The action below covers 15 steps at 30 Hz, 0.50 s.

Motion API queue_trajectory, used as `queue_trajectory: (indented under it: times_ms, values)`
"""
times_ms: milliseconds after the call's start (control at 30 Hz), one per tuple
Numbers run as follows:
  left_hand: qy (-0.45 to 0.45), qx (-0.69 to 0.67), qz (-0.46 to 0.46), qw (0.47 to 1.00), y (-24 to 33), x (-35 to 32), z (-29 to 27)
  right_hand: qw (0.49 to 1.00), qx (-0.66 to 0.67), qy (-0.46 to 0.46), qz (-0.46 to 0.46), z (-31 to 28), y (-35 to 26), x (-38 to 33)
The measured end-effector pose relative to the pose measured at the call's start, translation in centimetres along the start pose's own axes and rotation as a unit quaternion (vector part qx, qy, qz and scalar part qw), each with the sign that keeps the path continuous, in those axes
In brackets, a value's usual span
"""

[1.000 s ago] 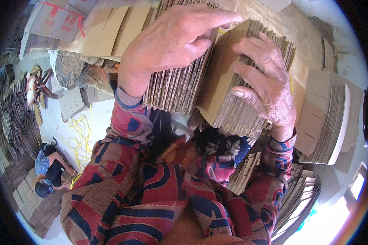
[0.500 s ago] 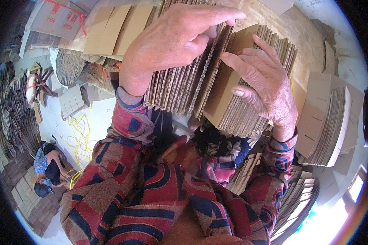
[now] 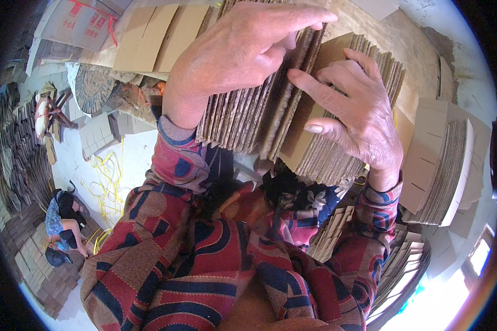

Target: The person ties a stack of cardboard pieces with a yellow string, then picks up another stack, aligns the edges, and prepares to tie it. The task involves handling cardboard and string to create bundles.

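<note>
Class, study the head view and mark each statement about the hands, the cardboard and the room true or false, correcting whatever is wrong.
1. The left hand lies over the left bundle of cardboard sheets. True.
2. The right hand is clenched in a fist. False: its fingers and thumb are spread apart.
3. Yellow straps lie tangled on the pale floor. True.
4. The wearer's sleeves are plain white. False: they have a red, blue and brown pattern.
5. Nobody else appears in view. False: another person is at the lower left.
</note>
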<state>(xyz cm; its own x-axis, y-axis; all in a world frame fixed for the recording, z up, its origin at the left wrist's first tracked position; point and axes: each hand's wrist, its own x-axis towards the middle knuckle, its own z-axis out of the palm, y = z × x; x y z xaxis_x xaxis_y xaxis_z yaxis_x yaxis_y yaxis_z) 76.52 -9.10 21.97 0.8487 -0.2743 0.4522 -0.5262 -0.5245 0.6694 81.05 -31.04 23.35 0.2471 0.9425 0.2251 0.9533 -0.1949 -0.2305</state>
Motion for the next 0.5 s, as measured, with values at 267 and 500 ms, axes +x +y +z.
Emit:
queue_trajectory:
  times_ms: [267,500]
  values:
    - [0.057,-0.081,0.055,0.994,-0.9,0.3,0.0,0.997,0.043,0.061,-0.029,0.5,0.6,-0.4]
    - [0.062,-0.038,0.052,0.996,-0.5,0.4,-0.3,0.997,0.054,0.047,-0.01,0.5,0.4,0.1]
